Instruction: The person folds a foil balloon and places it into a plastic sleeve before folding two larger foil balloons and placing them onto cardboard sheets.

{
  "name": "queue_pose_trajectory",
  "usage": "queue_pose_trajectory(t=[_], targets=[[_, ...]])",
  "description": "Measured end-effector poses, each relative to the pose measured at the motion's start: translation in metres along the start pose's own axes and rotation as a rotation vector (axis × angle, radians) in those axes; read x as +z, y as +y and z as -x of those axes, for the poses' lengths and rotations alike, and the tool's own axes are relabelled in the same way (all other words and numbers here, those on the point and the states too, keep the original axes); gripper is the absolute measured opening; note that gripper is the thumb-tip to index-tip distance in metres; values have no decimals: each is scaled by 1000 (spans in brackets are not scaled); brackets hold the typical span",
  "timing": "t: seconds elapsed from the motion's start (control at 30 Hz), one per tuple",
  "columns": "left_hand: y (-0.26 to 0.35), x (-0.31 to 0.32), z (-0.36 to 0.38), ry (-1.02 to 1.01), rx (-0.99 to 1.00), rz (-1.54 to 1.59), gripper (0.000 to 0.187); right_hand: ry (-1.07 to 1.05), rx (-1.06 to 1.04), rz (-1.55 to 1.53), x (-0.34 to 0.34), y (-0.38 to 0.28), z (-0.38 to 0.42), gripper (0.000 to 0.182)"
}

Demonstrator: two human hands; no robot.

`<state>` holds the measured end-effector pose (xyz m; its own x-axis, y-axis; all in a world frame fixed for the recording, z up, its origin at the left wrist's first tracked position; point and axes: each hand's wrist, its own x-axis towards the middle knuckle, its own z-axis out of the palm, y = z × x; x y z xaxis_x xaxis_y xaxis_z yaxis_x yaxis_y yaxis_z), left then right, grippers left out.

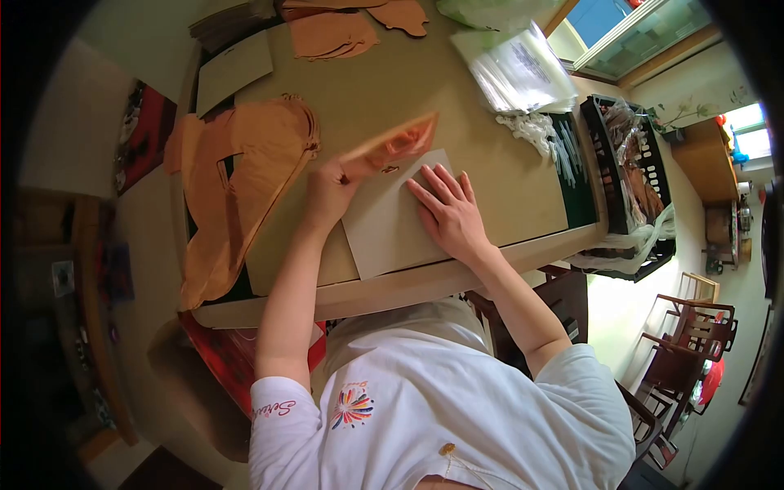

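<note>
My left hand is closed on a flat orange-tan piece with a reddish patch, raised at a tilt above the table. Below it lies a pale grey card sheet with a small dark cut-out near its upper part. My right hand rests flat on the card's right side, fingers stretched out and apart. To the left, a pile of thin orange-tan fabric pieces hangs over the table's edge. What the held piece is made of cannot be made out.
More orange-tan pieces lie at the back, beside stacked grey cards. Clear plastic bags, crumpled white material and thin pale strips sit at the right. A black crate stands beyond the table's right edge.
</note>
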<state>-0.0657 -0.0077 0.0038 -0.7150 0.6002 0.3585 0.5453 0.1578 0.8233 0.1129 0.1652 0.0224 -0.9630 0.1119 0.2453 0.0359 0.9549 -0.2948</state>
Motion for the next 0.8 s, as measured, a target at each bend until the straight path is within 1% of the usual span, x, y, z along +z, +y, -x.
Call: queue_pose_trajectory(t=[0.07,0.17,0.27,0.37,0.47,0.5,0.57,0.6,0.67,0.7,0.77,0.8], targets=[[24,-2,4,17,120,-149,10,7,-1,-1,2,1,1,47],[22,-6,16,-77,171,-325,16,4,-23,-1,9,10,4,47],[27,-6,26,-94,162,-429,21,43,18,-115,8,7,4,46],[27,-3,36,-84,158,-542,25,60,9,-344,-5,20,1,40],[18,0,37,-77,194,-554,26,111,416,-738,-13,51,-4,37],[20,0,36,-73,179,-544,25,214,338,-710,-28,40,-20,32],[25,0,37,-79,154,-523,24,211,125,-457,-29,14,-49,25],[26,1,38,-90,171,-532,27,209,23,-330,-25,3,-57,22],[27,-3,35,-96,206,-556,31,54,-145,-86,1,-8,-61,27],[30,-4,37,-86,140,-526,34,-22,-234,39,12,-9,-62,31],[33,-3,41,-46,5,-462,41,-6,-202,2,18,-11,-55,40],[29,-3,42,6,54,-502,42,-8,-184,-21,19,-11,-51,45]])
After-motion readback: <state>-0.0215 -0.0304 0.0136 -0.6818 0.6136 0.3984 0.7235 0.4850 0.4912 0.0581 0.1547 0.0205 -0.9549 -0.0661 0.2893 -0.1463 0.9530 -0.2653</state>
